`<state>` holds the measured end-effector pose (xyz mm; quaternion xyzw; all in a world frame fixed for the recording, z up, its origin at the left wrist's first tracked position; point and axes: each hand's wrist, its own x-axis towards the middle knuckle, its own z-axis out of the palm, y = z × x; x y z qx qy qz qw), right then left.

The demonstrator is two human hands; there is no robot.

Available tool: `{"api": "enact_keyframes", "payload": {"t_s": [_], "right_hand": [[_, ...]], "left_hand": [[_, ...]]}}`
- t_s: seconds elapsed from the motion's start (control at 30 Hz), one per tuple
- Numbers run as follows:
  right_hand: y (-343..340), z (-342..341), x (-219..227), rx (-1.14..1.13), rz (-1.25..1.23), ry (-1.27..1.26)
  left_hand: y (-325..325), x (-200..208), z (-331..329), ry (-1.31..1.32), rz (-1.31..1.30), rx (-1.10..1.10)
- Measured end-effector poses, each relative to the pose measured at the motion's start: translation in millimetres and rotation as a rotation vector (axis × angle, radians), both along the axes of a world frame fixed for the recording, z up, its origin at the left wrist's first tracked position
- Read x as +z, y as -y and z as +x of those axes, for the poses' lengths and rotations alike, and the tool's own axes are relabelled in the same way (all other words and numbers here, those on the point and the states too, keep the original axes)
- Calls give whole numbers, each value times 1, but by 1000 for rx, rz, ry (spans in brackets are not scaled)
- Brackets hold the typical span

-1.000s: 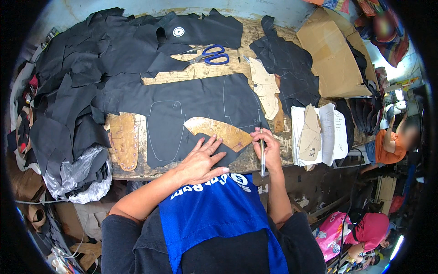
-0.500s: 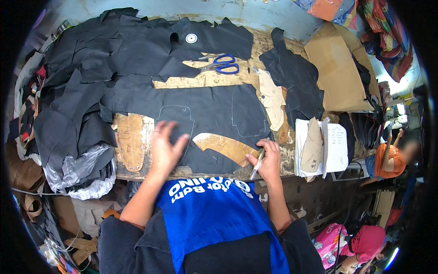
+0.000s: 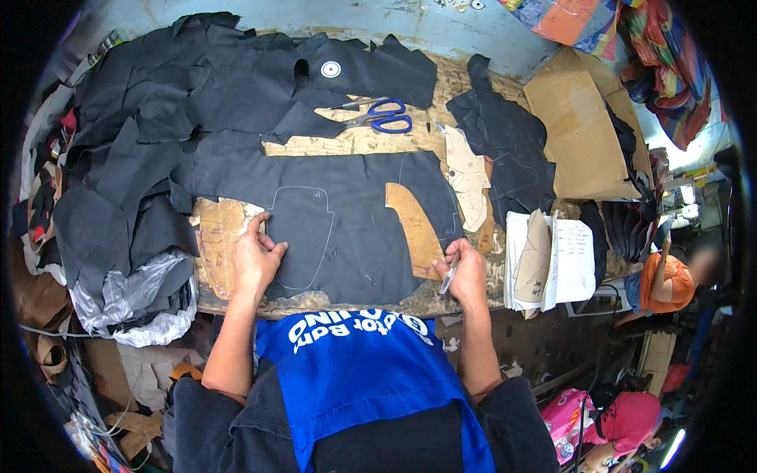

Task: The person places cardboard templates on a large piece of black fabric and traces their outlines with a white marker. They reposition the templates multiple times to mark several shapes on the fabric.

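Black sheet (image 3: 359, 236) lies on tabletop (image 3: 303, 145), bearing pale annotated outlines (image 3: 301, 238); tan template (image 3: 415, 230) atop. Right hand (image 3: 467, 274): fingers grip pen (image 3: 449, 281). Left hand (image 3: 258, 258): fingers curl at sheet's edge, grip unclear. Blue apron (image 3: 359, 386): white lettering. Notebook (image 3: 574, 256): handwritten.

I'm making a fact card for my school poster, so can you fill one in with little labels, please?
Left hand: left hand, fingers at the left edge of the black sheet
Right hand: right hand, fingers holding a clear pen
Template: tan curved template on the black sheet, lower end beside the right hand
Drawn on sheet: two pale outlines
Beyond sheet: blue-handled scissors
Right side: open notebook with a tan pattern piece on it
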<state>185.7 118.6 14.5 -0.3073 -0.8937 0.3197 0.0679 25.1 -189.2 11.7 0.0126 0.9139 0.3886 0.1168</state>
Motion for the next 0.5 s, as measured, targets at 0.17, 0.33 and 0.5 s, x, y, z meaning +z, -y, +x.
{"api": "enact_keyframes", "payload": {"t_s": [0.17,0.33,0.5], "right_hand": [[2,-3,7,61,-296,-160],[13,0,68,410,-555,-227],[30,-27,91,647,-439,-382]], "left_hand": [[-9,6,6,-196,104,-17],[-29,42,29,-602,125,-490],[-59,52,50,-249,262,-878]]}}
